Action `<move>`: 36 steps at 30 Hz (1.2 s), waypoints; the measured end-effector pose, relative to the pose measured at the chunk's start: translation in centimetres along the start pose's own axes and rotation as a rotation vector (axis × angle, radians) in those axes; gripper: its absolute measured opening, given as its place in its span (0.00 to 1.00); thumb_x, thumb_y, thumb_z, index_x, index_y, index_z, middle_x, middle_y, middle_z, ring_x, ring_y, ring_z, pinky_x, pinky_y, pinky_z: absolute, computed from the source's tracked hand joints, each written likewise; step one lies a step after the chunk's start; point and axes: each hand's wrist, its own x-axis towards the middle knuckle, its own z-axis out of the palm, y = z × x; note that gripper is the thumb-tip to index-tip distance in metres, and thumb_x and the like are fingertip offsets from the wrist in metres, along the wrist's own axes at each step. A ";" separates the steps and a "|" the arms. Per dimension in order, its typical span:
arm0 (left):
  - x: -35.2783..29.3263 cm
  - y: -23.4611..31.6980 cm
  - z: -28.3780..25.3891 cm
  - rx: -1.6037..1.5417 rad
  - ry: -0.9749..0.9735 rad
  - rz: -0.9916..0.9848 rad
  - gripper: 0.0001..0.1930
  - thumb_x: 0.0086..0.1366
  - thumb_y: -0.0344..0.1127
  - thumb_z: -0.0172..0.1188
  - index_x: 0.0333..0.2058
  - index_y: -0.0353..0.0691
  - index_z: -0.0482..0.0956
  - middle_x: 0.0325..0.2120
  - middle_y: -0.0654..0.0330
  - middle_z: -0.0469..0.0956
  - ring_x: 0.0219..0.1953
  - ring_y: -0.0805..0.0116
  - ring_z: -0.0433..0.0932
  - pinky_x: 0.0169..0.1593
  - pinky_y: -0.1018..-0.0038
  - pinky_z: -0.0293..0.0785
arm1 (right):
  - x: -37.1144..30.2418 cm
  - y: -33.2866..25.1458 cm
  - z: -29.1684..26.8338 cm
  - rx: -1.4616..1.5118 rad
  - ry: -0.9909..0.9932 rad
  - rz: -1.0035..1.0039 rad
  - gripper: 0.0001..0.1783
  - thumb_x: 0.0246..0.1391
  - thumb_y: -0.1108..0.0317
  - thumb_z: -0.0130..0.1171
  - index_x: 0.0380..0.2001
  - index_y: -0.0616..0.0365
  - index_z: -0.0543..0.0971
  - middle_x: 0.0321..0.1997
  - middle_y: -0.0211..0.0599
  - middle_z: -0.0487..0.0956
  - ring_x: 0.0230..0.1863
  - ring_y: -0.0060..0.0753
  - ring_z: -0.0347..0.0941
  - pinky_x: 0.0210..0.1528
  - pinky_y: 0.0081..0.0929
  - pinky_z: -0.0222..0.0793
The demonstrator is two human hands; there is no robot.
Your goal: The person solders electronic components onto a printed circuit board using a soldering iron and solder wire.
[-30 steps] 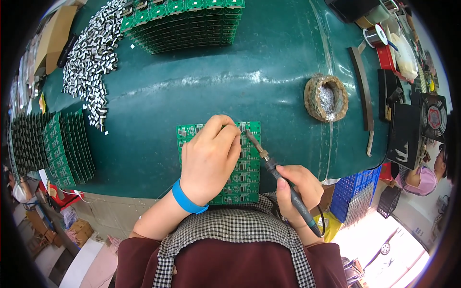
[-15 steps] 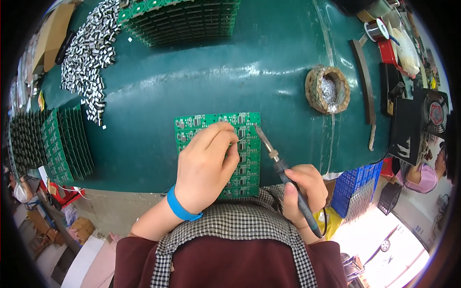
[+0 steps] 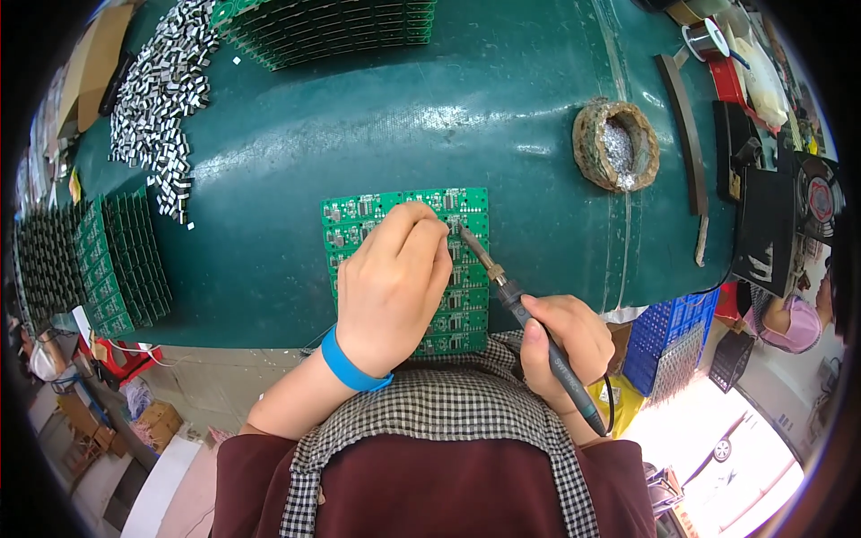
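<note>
A green circuit board panel point(image 3: 465, 322), divided into rows of small identical circuits, lies flat on the table in front of me. My left hand point(image 3: 387, 291), with a blue band at its wrist, rests over the panel, thumb and fingers pinched together. The thin solder wire in that pinch is mostly hidden now. In my right hand point(image 3: 574, 345) is a soldering iron point(image 3: 518, 309) with a dark handle, held like a pen. Its metal tip points up and left, at the panel's upper right part, close beside my left fingertips.
Stacked circuit panels stand at the far side point(image 3: 332, 31) and at the left point(image 3: 112, 264). Small silvery-white parts point(image 3: 166, 94) form a heap at the upper left. Right of the panel sits a rough round pot point(image 3: 592, 152) with silvery bits inside. Farther right are a dark bar point(image 3: 683, 134) and a wire spool point(image 3: 704, 39).
The iron's tip has moved left from the panel's right edge to beside my left fingertips. My left hand has shifted slightly, and the wire end is no longer plain. The whole view has shifted slightly.
</note>
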 end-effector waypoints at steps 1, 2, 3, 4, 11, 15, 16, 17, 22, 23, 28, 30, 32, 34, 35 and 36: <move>0.0 0.0 0.0 -0.001 0.000 0.001 0.09 0.52 0.20 0.61 0.32 0.35 0.76 0.36 0.56 0.76 0.30 0.59 0.78 0.33 0.70 0.75 | 0.1 0.1 0.1 -0.009 0.016 -0.043 0.08 0.44 0.75 0.59 0.31 0.66 0.78 0.23 0.42 0.79 0.21 0.36 0.76 0.24 0.26 0.72; -0.1 0.1 0.1 -0.006 -0.003 -0.011 0.08 0.52 0.20 0.62 0.32 0.35 0.76 0.36 0.57 0.76 0.30 0.60 0.78 0.32 0.70 0.74 | 0.2 0.2 0.1 -0.019 0.032 -0.087 0.09 0.42 0.77 0.61 0.32 0.65 0.78 0.22 0.39 0.78 0.20 0.33 0.76 0.21 0.23 0.71; -0.1 0.1 0.1 -0.012 -0.006 -0.023 0.08 0.52 0.21 0.62 0.32 0.36 0.76 0.36 0.57 0.76 0.29 0.60 0.77 0.31 0.70 0.74 | 0.1 0.2 0.1 -0.020 0.033 -0.087 0.09 0.42 0.77 0.61 0.32 0.65 0.78 0.22 0.39 0.78 0.20 0.33 0.76 0.21 0.23 0.71; -0.2 0.0 0.2 -0.012 -0.007 -0.021 0.08 0.52 0.21 0.62 0.32 0.36 0.76 0.36 0.57 0.76 0.29 0.60 0.77 0.31 0.70 0.74 | -0.1 0.2 0.2 -0.019 0.039 -0.094 0.09 0.43 0.77 0.61 0.32 0.65 0.78 0.22 0.39 0.79 0.20 0.33 0.76 0.21 0.23 0.71; -0.3 -0.2 0.2 -0.005 -0.025 -0.005 0.07 0.52 0.23 0.62 0.31 0.36 0.75 0.35 0.57 0.74 0.29 0.59 0.77 0.30 0.68 0.74 | -1.0 -0.1 0.4 -0.036 0.048 -0.094 0.09 0.43 0.76 0.61 0.32 0.64 0.78 0.22 0.38 0.78 0.20 0.34 0.77 0.21 0.23 0.71; -0.6 0.8 -1.0 -0.101 -0.040 -0.076 0.08 0.52 0.21 0.62 0.31 0.36 0.75 0.35 0.58 0.75 0.31 0.60 0.77 0.32 0.70 0.73 | -1.1 -0.2 -0.3 -0.050 0.063 -0.099 0.08 0.44 0.76 0.60 0.31 0.64 0.78 0.21 0.38 0.78 0.19 0.33 0.76 0.21 0.24 0.71; -0.7 0.7 -1.0 -0.102 -0.042 -0.074 0.08 0.52 0.21 0.62 0.31 0.36 0.75 0.35 0.58 0.75 0.31 0.60 0.77 0.32 0.70 0.73 | -1.2 -0.3 -0.5 -0.056 0.062 -0.107 0.08 0.44 0.76 0.59 0.31 0.64 0.78 0.21 0.37 0.78 0.19 0.33 0.76 0.20 0.24 0.71; -1.0 0.5 -0.9 -0.096 -0.046 -0.062 0.08 0.52 0.21 0.62 0.31 0.36 0.75 0.34 0.57 0.76 0.31 0.59 0.77 0.33 0.70 0.74 | -1.2 -0.4 -0.7 -0.061 0.061 -0.115 0.08 0.43 0.76 0.58 0.31 0.64 0.78 0.21 0.37 0.78 0.18 0.32 0.75 0.20 0.24 0.71; -1.5 0.4 -0.3 -0.101 -0.031 -0.058 0.08 0.51 0.20 0.61 0.31 0.35 0.75 0.33 0.55 0.76 0.33 0.58 0.78 0.34 0.70 0.75 | -1.4 -0.3 -0.2 -0.045 0.051 -0.136 0.08 0.42 0.77 0.58 0.30 0.63 0.78 0.20 0.36 0.77 0.18 0.32 0.75 0.20 0.24 0.70; -1.5 0.4 -0.2 -0.096 -0.023 -0.056 0.08 0.51 0.20 0.61 0.31 0.35 0.75 0.33 0.55 0.76 0.33 0.58 0.78 0.35 0.69 0.75 | -1.4 -0.3 -0.2 -0.047 0.045 -0.134 0.08 0.42 0.77 0.58 0.31 0.63 0.78 0.20 0.35 0.77 0.18 0.32 0.75 0.20 0.24 0.70; -1.6 0.4 0.1 -0.083 -0.015 -0.041 0.08 0.51 0.19 0.61 0.32 0.35 0.75 0.34 0.55 0.75 0.33 0.57 0.78 0.35 0.69 0.75 | -1.5 -0.1 0.0 -0.052 0.043 -0.134 0.09 0.42 0.77 0.59 0.31 0.62 0.78 0.21 0.35 0.78 0.19 0.32 0.76 0.21 0.24 0.71; -1.6 0.5 0.2 -0.093 -0.008 -0.018 0.08 0.52 0.19 0.60 0.32 0.35 0.75 0.35 0.56 0.74 0.30 0.60 0.77 0.32 0.70 0.74 | -1.6 -0.2 0.0 -0.051 0.051 -0.138 0.09 0.41 0.77 0.60 0.31 0.62 0.78 0.22 0.35 0.78 0.19 0.32 0.76 0.21 0.23 0.71; -1.7 0.5 0.1 -0.105 -0.028 -0.038 0.08 0.52 0.20 0.61 0.32 0.35 0.76 0.36 0.57 0.74 0.28 0.62 0.76 0.31 0.72 0.73 | -1.8 -0.1 0.1 -0.043 0.049 -0.138 0.09 0.41 0.77 0.60 0.31 0.62 0.78 0.22 0.35 0.78 0.19 0.32 0.76 0.21 0.23 0.71; -1.8 0.4 0.2 -0.119 -0.047 -0.058 0.08 0.53 0.20 0.61 0.32 0.35 0.76 0.36 0.57 0.73 0.26 0.64 0.75 0.29 0.73 0.72 | -2.2 -0.2 0.1 -0.039 0.047 -0.138 0.09 0.41 0.77 0.59 0.31 0.62 0.78 0.22 0.35 0.78 0.20 0.32 0.75 0.21 0.23 0.71; -1.9 0.2 0.3 -0.130 -0.047 -0.055 0.08 0.53 0.21 0.62 0.32 0.35 0.76 0.36 0.58 0.73 0.25 0.66 0.74 0.27 0.74 0.71 | -2.4 -0.3 0.2 -0.035 0.047 -0.138 0.09 0.41 0.77 0.59 0.31 0.62 0.78 0.22 0.35 0.78 0.20 0.32 0.75 0.21 0.23 0.71; -2.0 0.0 0.3 -0.140 -0.046 -0.052 0.07 0.53 0.21 0.62 0.32 0.35 0.76 0.36 0.58 0.73 0.23 0.68 0.72 0.26 0.75 0.69 | -2.5 -0.3 0.1 -0.031 0.047 -0.137 0.09 0.41 0.77 0.59 0.31 0.62 0.78 0.22 0.35 0.77 0.20 0.32 0.75 0.21 0.23 0.71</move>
